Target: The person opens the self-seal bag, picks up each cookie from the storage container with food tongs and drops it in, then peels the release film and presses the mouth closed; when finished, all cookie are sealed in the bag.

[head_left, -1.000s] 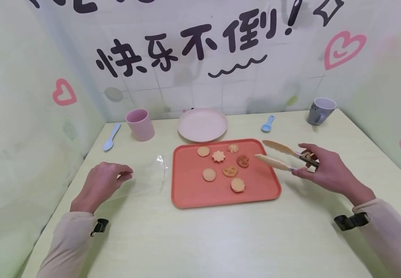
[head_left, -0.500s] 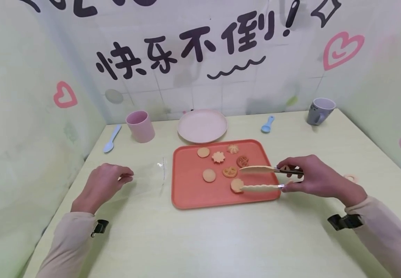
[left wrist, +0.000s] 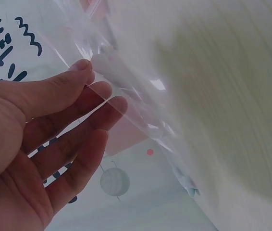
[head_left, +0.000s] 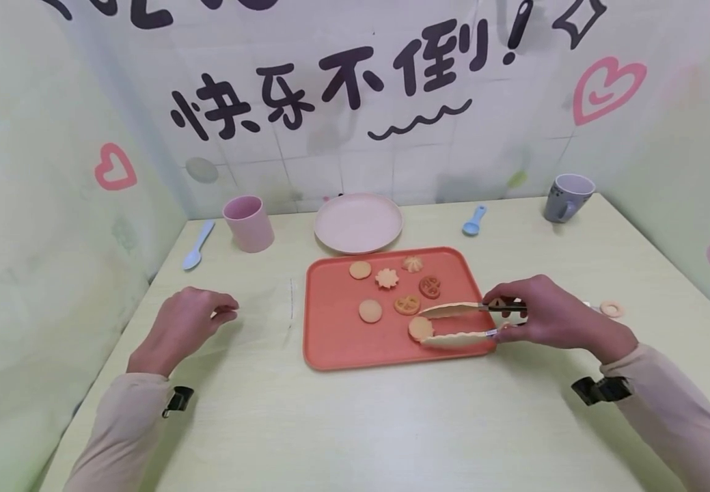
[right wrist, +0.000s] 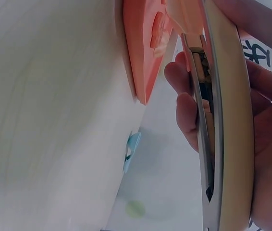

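My right hand (head_left: 542, 314) grips a pair of food tongs (head_left: 453, 339), seen from the handle side in the right wrist view. Their two scalloped arms are spread apart over the right part of a red tray (head_left: 339, 348), the tips at either side of a round cookie (head_left: 421, 329). Several more cookies lie on the tray, among them a pretzel-shaped one (head_left: 407, 304), a dark one (head_left: 430, 287) and a flower-shaped one (head_left: 387, 278). Left of the tray, my left hand (head_left: 185, 328) pinches the edge of a clear plastic bag (left wrist: 141, 108) between thumb and forefinger.
Behind the tray stand a pink plate (head_left: 359, 223) and a pink cup (head_left: 249, 224). A pale blue spoon (head_left: 198, 244) lies at the left, a blue scoop (head_left: 474, 221) at the back. The grey mug (head_left: 568, 198) is at the far right corner. A wall closes off the back.
My right hand has brought the spread tongs left and down, from beside the tray's right edge to around the round cookie. The left hand keeps its place with the bag.
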Motion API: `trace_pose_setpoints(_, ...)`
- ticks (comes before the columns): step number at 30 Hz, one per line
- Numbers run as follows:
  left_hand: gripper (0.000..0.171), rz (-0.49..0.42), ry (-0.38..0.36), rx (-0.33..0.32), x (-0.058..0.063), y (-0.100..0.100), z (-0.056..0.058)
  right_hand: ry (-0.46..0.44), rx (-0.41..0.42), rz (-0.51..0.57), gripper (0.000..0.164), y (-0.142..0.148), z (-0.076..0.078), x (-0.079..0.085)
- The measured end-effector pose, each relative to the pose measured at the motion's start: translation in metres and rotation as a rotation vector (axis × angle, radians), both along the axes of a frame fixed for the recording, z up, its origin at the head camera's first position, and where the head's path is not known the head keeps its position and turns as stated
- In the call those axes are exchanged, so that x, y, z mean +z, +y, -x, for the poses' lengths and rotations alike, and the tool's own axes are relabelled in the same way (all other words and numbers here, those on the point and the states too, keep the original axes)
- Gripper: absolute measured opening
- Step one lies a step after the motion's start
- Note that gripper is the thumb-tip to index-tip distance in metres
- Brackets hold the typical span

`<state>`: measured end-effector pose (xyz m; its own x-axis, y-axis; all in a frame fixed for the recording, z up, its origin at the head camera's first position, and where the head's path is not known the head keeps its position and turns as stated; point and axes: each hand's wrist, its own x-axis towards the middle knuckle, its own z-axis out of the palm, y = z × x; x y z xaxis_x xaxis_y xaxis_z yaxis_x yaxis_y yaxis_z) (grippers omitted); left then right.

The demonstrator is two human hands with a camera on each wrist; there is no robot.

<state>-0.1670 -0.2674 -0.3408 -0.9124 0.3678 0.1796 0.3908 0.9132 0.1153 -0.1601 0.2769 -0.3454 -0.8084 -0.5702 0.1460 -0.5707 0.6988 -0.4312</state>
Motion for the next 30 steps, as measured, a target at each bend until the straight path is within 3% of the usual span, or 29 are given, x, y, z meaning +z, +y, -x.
trace_pose_setpoints(10,0.016,-0.007,0.013,-0.006,0.002,0.000,-0.002,0.023,0.043,0.010,0.031,-0.010,0.004,0.006)
trace_pose_setpoints(16,0.016,-0.011,0.005,-0.008,0.001,0.001,-0.002,-0.013,0.063,0.021,0.029,-0.026,0.011,0.009)
trace_pose_setpoints(30,0.015,-0.027,0.004,-0.015,0.002,0.001,-0.004,0.021,0.169,0.076,0.035,-0.107,0.037,0.021)
